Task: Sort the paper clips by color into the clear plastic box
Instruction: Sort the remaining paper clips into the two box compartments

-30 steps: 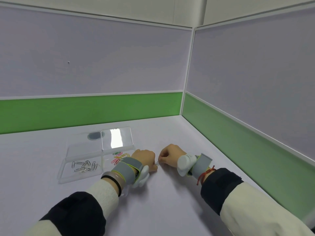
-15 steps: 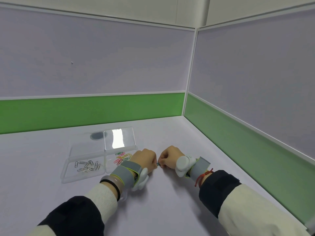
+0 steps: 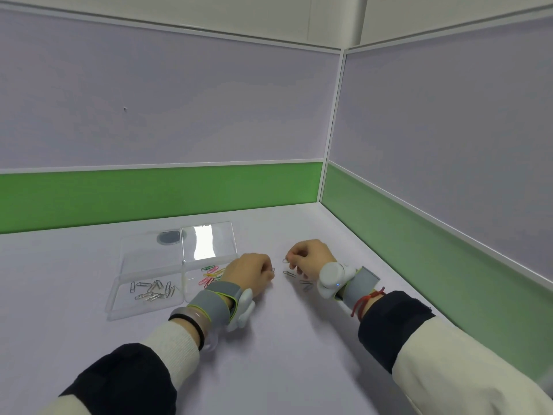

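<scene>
A clear plastic box [image 3: 119,307] lies open on the white table, its lid [image 3: 209,244] folded back. Its left compartment holds several silver paper clips [image 3: 152,290]. The right compartment holds coloured clips [image 3: 211,275] in pink, green and yellow. My right hand [image 3: 308,257] pinches a silver paper clip [image 3: 285,260] just above the table. Loose silver clips [image 3: 289,273] lie below it, more by the wrist [image 3: 305,284]. My left hand [image 3: 250,274] is curled beside the box's right compartment, with a small clip showing at its fingertips [image 3: 273,269].
Green and grey partition walls [image 3: 161,190] close off the desk at the back and right. A dark round spot [image 3: 168,236] shows through the lid. Both wrists carry grey bands with white devices [image 3: 330,280].
My hands met at the clips, then drew apart. The right hand has lifted with a silver clip pinched in it. The view has shifted slightly.
</scene>
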`<state>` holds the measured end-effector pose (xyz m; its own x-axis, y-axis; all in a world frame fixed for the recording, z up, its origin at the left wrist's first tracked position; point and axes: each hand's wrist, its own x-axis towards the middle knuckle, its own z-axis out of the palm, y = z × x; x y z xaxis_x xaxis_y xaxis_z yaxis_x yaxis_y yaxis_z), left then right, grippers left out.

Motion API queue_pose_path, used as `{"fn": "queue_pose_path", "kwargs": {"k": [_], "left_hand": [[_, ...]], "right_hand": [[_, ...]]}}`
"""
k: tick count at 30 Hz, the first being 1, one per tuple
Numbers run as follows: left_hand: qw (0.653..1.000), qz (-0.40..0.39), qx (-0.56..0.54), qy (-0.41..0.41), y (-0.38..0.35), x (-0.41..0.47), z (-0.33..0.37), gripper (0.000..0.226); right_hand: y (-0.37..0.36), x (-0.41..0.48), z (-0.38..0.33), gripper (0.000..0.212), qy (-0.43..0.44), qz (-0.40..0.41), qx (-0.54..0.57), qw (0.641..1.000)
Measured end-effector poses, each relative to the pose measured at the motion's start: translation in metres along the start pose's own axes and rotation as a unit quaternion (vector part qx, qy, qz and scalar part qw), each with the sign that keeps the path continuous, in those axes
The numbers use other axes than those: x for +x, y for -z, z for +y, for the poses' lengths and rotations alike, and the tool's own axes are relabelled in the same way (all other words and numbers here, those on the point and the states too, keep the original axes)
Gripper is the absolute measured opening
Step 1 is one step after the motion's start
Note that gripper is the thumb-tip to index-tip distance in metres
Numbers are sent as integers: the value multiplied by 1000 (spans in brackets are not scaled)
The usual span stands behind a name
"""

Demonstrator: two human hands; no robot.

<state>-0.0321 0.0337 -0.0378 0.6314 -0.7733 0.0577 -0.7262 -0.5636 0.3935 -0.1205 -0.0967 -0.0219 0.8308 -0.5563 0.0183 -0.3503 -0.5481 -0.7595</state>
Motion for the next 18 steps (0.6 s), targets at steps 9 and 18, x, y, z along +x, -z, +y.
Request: {"fn": "queue_pose_path", "kwargs": {"k": [9, 18], "left_hand": [[998, 64, -30, -1, 22, 0, -10, 21], [994, 87, -29, 56, 42, -20, -44, 21]], "right_hand": [[-10, 2, -21, 20, 12, -25, 50, 998], [-41, 8, -52, 15, 71, -78, 16, 994]]}}
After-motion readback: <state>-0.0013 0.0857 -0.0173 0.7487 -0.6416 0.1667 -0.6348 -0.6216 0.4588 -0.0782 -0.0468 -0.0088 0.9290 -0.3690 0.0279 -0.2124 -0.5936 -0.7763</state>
